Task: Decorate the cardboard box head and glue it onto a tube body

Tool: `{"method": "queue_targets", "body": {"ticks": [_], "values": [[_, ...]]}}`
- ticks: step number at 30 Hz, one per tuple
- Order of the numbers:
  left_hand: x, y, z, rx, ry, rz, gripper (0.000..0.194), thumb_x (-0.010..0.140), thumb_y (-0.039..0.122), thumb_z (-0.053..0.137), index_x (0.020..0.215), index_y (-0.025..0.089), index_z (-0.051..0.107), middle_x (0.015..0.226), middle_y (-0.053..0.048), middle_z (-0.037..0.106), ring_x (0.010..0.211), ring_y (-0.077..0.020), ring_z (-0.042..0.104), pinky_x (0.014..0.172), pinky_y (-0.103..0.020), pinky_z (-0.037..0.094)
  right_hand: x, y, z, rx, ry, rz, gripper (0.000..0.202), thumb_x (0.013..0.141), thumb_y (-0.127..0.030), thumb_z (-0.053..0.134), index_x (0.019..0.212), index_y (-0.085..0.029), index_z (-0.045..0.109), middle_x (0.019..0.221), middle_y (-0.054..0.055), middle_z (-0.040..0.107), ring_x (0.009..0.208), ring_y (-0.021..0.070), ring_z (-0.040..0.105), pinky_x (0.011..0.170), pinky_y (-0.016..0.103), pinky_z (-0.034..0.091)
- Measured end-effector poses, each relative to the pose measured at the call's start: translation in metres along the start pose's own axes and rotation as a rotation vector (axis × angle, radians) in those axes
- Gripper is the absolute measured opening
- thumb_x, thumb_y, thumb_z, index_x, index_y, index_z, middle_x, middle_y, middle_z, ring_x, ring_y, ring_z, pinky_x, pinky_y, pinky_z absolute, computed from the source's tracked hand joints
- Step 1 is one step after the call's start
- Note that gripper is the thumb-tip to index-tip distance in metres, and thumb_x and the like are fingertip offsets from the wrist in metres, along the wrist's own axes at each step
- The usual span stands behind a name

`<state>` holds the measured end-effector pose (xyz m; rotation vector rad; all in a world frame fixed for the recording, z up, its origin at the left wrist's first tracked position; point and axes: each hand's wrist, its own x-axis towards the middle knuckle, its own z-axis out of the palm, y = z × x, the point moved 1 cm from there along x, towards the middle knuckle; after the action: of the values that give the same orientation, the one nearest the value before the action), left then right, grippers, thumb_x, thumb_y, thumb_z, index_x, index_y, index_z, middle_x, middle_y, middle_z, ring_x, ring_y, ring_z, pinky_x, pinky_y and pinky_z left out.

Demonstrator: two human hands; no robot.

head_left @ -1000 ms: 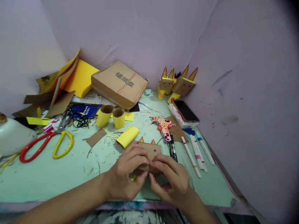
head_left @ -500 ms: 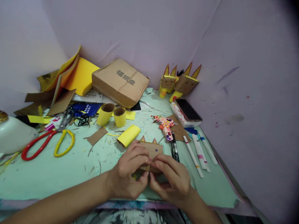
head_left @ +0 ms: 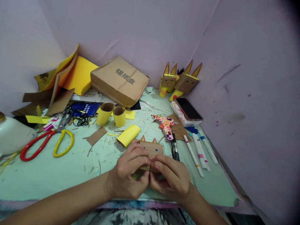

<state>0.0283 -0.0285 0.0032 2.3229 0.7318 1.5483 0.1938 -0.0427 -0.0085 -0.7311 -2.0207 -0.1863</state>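
Observation:
Between my hands, near the front edge of the table, is a small cardboard animal head [head_left: 154, 149] with two pointed ears on top and a drawn dark eye. My left hand [head_left: 130, 170] pinches its left side and lower edge. My right hand [head_left: 171, 176] pinches the right side, its thumb close to the left thumb at the bottom edge. The fingers cover much of the head's front. Just beyond lies a yellow paper-covered tube [head_left: 128, 135] on its side. A patterned glue gun [head_left: 166, 126] rests behind and to the right.
Red-and-yellow scissors [head_left: 48, 140] lie at the left. Two yellow tubes [head_left: 119, 117] stand near a cardboard box [head_left: 119, 82]. Several markers [head_left: 194, 156], a black pen [head_left: 175, 147] and a phone [head_left: 188, 109] are at the right. Finished-looking cardboard animals [head_left: 186, 82] stand at the back.
My hands keep nearly the same pinch on the cardboard head. The whole view has shifted very slightly; nothing on the table has visibly moved.

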Motion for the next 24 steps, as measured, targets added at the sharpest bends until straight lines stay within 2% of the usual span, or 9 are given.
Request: {"method": "queue_targets", "body": {"ticks": [11, 16, 18, 21, 22, 24], "values": [[0.0, 0.002, 0.002, 0.009, 0.012, -0.026, 0.023, 0.065, -0.001, 0.057, 0.081, 0.015, 0.062, 0.079, -0.009, 0.067, 0.076, -0.021, 0.063, 0.092, -0.052, 0.051, 0.006, 0.001, 0.001, -0.028, 0.033, -0.035, 0.021, 0.08, -0.012, 0.059, 0.1, -0.018, 0.058, 0.075, 0.011, 0.076, 0.063, 0.0206, 0.073, 0.052, 0.027, 0.061], [-0.003, 0.0, 0.002, -0.014, -0.01, -0.021, 0.026, 0.066, -0.003, 0.058, 0.084, 0.015, 0.062, 0.08, -0.008, 0.066, 0.08, -0.0208, 0.062, 0.097, -0.051, 0.048, 0.005, -0.001, -0.001, 0.004, 0.014, -0.031, 0.025, 0.079, -0.01, 0.06, 0.101, -0.019, 0.058, 0.077, 0.009, 0.075, 0.063, 0.019, 0.072, 0.052, 0.026, 0.06], [-0.005, -0.001, -0.005, -0.045, -0.062, -0.033, 0.027, 0.07, -0.002, 0.058, 0.09, 0.016, 0.062, 0.088, -0.008, 0.066, 0.086, -0.0209, 0.062, 0.101, -0.05, 0.044, 0.0, -0.003, -0.007, 0.032, -0.051, 0.031, 0.027, 0.079, -0.01, 0.06, 0.105, -0.019, 0.057, 0.083, 0.009, 0.074, 0.072, 0.0197, 0.072, 0.059, 0.027, 0.061], [-0.012, -0.004, -0.021, -0.076, -0.151, -0.123, 0.043, 0.073, 0.008, 0.058, 0.115, 0.016, 0.058, 0.121, -0.015, 0.057, 0.115, -0.0292, 0.053, 0.105, -0.051, 0.04, -0.013, -0.008, -0.02, 0.056, -0.156, 0.231, 0.044, 0.079, -0.02, 0.062, 0.122, -0.014, 0.052, 0.111, 0.017, 0.067, 0.1, 0.0272, 0.067, 0.075, 0.036, 0.061], [-0.014, -0.005, -0.027, -0.07, -0.168, -0.172, 0.051, 0.072, 0.011, 0.058, 0.123, 0.017, 0.053, 0.13, -0.016, 0.051, 0.123, -0.0318, 0.048, 0.106, -0.051, 0.039, -0.018, -0.01, -0.025, 0.044, -0.154, 0.296, 0.052, 0.079, -0.022, 0.063, 0.128, -0.013, 0.049, 0.119, 0.02, 0.062, 0.103, 0.0288, 0.065, 0.077, 0.039, 0.061], [-0.018, -0.005, -0.035, -0.031, -0.19, -0.262, 0.06, 0.071, 0.013, 0.058, 0.13, 0.018, 0.048, 0.138, -0.015, 0.045, 0.13, -0.0341, 0.041, 0.107, -0.051, 0.039, -0.027, -0.013, -0.032, 0.03, -0.12, 0.414, 0.057, 0.079, -0.021, 0.064, 0.132, -0.014, 0.045, 0.125, 0.02, 0.056, 0.097, 0.0267, 0.065, 0.076, 0.039, 0.06]]}}
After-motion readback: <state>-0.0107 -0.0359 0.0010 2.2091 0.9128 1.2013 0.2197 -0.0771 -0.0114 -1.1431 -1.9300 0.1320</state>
